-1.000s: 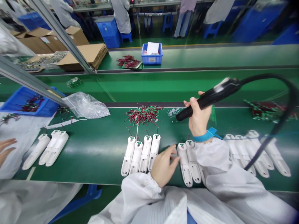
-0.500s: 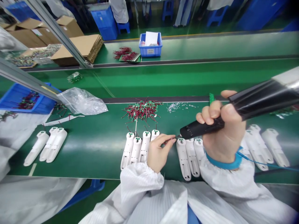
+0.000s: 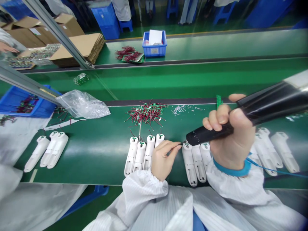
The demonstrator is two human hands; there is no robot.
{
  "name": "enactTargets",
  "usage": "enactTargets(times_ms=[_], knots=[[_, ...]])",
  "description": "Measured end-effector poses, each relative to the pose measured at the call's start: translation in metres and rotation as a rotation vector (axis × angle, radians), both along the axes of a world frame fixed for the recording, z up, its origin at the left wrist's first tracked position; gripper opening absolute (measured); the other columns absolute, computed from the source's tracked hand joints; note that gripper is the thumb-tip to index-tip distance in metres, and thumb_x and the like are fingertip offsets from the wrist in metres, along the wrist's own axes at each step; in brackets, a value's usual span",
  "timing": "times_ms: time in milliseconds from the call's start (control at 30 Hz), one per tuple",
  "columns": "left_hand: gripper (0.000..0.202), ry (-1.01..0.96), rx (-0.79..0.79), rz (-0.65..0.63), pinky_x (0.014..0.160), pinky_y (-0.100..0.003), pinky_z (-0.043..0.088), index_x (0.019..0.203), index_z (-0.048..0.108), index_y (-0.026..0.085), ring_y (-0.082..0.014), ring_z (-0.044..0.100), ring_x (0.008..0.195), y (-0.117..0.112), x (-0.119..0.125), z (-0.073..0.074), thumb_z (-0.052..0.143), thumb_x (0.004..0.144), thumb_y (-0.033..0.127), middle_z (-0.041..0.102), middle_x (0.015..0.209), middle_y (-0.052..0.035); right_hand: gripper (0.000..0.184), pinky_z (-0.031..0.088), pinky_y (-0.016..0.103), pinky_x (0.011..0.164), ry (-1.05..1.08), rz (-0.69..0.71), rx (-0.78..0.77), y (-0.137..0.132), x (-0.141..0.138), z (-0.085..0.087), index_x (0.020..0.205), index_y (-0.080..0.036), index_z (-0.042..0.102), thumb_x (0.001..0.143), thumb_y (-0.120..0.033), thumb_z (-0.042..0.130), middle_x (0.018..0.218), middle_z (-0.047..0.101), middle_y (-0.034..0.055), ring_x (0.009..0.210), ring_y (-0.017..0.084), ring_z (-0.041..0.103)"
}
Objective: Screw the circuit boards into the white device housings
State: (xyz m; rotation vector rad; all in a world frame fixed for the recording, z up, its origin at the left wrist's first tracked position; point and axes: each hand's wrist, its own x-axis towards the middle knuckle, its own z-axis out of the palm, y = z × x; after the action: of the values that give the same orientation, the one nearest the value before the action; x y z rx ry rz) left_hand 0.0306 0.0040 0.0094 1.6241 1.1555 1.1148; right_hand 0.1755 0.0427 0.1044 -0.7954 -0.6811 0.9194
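Note:
My right hand (image 3: pixel 231 134) is wrapped round a black electric screwdriver (image 3: pixel 243 117), whose tip points down-left at the top of a white plastic housing (image 3: pixel 189 162). My left hand (image 3: pixel 163 157) is pinched at that tip, fingers pressed together on something too small to make out. Two more white housings lie right of that one, under my right wrist. Several white housings (image 3: pixel 143 154) with small green boards at their tops lie in a row left of my left hand. A heap of red-wired green boards (image 3: pixel 146 114) lies behind them on the green belt (image 3: pixel 101 150).
Three white housings (image 3: pixel 48 150) lie at the left, more (image 3: pixel 276 149) at the right. A clear plastic bag (image 3: pixel 81 106), small loose screws (image 3: pixel 179 110), a blue bin (image 3: pixel 21 102) and a metal frame bar (image 3: pixel 24 81) are nearby. Across the far belt sit a blue tray (image 3: pixel 154 45) and cardboard boxes (image 3: pixel 77 48).
My right hand came down and toward me with the screwdriver to the housing. My left hand went from lying on the housings to a pinch at the tool's tip. Little moved in the last half second.

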Motion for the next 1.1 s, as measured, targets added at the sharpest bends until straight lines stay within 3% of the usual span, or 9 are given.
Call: enactTargets(times_ms=[167,433,567,700,867,1100], knots=[[0.016,0.086,0.025,-0.021,0.072,-0.030,0.051,0.095,0.073,0.016,-0.0183,0.065,0.078,-0.001,-0.001,0.001,0.059,0.091,0.020,0.073,0.082,-0.0064,0.025,0.031,0.031,0.039,-0.017,0.013,0.023,0.000,-0.001,-0.002,0.090,-0.027,0.064,0.067,-0.026,0.075,0.053,0.042,-0.0064,0.041,0.011,0.034],[0.024,0.123,0.021,-0.021,0.076,-0.032,0.054,0.109,0.069,0.017,-0.0185,0.068,0.082,-0.005,-0.001,0.000,0.050,0.096,0.020,0.075,0.085,-0.0059,0.027,0.040,0.028,0.041,-0.145,0.043,0.095,-0.004,-0.004,-0.012,0.100,-0.023,0.061,0.074,-0.018,0.068,0.057,0.052,-0.0071,0.042,0.010,0.045],[0.016,0.114,-0.009,-0.007,0.073,-0.029,0.054,0.094,0.074,0.018,-0.0177,0.068,0.076,-0.011,0.002,-0.001,0.059,0.091,0.022,0.075,0.082,-0.0052,0.029,0.045,0.030,0.046,-0.317,0.012,0.014,-0.002,-0.002,-0.027,0.102,-0.026,0.061,0.076,-0.022,0.072,0.059,0.054,-0.0067,0.045,0.012,0.050],[0.011,0.098,-0.171,-0.135,0.069,-0.026,0.054,0.081,0.076,0.019,-0.0170,0.069,0.071,-0.020,0.010,-0.008,0.067,0.085,0.023,0.076,0.078,-0.0031,0.026,0.046,0.032,0.050,-0.417,-0.003,-0.055,0.002,0.002,-0.044,0.099,-0.026,0.062,0.075,-0.027,0.074,0.059,0.056,-0.0058,0.047,0.013,0.051],[0.012,0.057,-0.367,-0.291,0.087,-0.028,0.055,0.088,0.077,0.023,-0.0191,0.073,0.088,-0.024,0.018,-0.019,0.066,0.085,0.020,0.078,0.095,-0.0001,0.029,0.046,0.029,0.054,-0.459,-0.007,-0.121,0.003,0.004,-0.052,0.101,-0.022,0.061,0.076,-0.028,0.074,0.059,0.058,-0.0065,0.049,0.012,0.052],[0.015,0.115,-0.383,-0.336,0.095,-0.031,0.054,0.092,0.077,0.023,-0.0207,0.072,0.099,-0.023,0.018,-0.018,0.063,0.087,0.020,0.076,0.106,-0.0014,0.026,0.046,0.026,0.051,-0.489,0.001,-0.190,0.007,0.002,-0.054,0.093,-0.019,0.058,0.074,-0.027,0.074,0.057,0.059,-0.0065,0.048,0.011,0.054]])
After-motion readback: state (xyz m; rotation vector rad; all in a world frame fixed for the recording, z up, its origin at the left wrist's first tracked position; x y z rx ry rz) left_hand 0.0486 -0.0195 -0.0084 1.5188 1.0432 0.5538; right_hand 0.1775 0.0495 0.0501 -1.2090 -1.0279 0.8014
